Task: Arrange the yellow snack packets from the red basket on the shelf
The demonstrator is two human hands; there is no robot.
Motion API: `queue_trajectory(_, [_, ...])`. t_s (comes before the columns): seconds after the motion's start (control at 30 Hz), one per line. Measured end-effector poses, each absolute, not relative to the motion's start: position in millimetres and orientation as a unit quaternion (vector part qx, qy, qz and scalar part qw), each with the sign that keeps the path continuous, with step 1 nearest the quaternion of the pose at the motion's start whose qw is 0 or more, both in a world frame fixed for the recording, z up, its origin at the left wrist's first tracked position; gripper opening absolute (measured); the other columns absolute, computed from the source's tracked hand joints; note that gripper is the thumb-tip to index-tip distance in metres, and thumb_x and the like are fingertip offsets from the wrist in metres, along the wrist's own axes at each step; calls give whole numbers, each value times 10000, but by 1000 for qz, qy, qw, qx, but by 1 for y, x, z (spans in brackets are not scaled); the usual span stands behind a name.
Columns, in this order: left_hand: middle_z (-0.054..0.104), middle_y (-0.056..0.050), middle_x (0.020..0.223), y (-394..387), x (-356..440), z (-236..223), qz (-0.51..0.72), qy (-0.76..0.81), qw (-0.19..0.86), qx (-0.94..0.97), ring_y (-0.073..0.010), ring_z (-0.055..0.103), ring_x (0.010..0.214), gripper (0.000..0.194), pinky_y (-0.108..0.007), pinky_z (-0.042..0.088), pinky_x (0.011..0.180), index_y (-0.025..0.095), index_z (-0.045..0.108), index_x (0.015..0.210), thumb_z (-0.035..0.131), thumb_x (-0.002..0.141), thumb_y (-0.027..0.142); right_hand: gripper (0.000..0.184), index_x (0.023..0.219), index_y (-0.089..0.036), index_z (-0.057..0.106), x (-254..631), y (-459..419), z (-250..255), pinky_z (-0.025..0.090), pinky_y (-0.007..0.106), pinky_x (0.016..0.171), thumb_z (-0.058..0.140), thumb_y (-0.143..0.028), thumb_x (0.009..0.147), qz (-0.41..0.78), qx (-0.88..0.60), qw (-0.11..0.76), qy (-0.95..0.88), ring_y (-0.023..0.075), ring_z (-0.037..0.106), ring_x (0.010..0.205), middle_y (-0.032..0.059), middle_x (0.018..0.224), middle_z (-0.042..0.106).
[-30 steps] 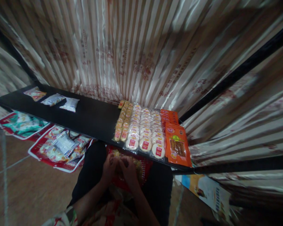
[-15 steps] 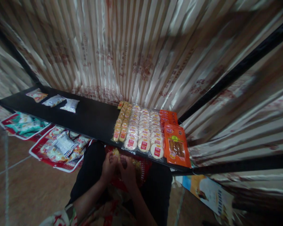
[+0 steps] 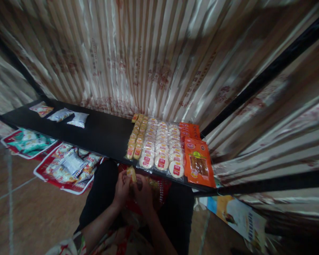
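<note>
Between the fingers of my left hand (image 3: 121, 187) and my right hand (image 3: 144, 191) is a small yellow-wrapped snack packet (image 3: 132, 173). Both hands are closed on it, low over my lap, just in front of the shelf's edge. Under them lies a red snack bag (image 3: 164, 189) with more yellow packets partly showing; my hands hide much of it. On the black shelf (image 3: 103, 132) ahead, yellow oblong snack packets (image 3: 134, 141) stand in two rows. Beside these run three rows of round white rice crackers (image 3: 161, 161) in clear wrappers.
Orange snack pouches (image 3: 199, 163) sit at the shelf's right end. Three small packets (image 3: 78, 119) lie toward the left. Open red bags (image 3: 69, 166) and a green-filled bag (image 3: 29, 141) rest below. A striped curtain (image 3: 149, 53) and black poles (image 3: 255, 78) enclose the shelf.
The yellow packet is raised slightly between my fingers and shows more of its wrapper. The things on the shelf stay in place; the view has shifted a little.
</note>
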State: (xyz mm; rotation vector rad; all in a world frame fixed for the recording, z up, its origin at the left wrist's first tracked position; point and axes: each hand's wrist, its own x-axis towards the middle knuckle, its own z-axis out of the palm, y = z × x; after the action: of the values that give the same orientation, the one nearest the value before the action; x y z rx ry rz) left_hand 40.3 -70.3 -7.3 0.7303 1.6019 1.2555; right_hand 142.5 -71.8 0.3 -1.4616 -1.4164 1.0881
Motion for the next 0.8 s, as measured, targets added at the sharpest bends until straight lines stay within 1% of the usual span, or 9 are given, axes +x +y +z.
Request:
queue_trajectory(0.2, [673,-65,872,-66,36,-7,539,645,452,299,-190,652,813,372,-301,506,736,164,553,961,555,728,455,218,990,-198,574,135,-61,5,529,305,792,509,-230,784,468,-563,419,-537,171,661,879,59,984,685])
queue_trajectory(0.37, [666,-69,933,-59,30,-10,562,625,451,299,-185,649,857,325,-307,507,778,177,537,994,555,747,388,225,993,-186,562,126,-54,9,542,310,789,515,-247,782,486,-547,428,-531,175,669,871,76,983,687])
queue_trajectory(0.6, [656,-84,982,-56,25,-11,574,622,443,296,-186,645,893,329,-318,506,816,177,527,1054,549,756,315,224,1000,-198,567,118,-47,10,552,316,772,500,-233,789,477,-537,428,-548,181,681,853,71,973,700])
queue_trajectory(0.8, [668,-83,970,-50,19,-1,573,641,419,292,-194,649,891,342,-318,516,804,177,549,1043,570,737,330,262,1059,-212,564,109,-38,3,538,300,808,483,-236,812,443,-546,413,-578,167,669,901,52,1010,692])
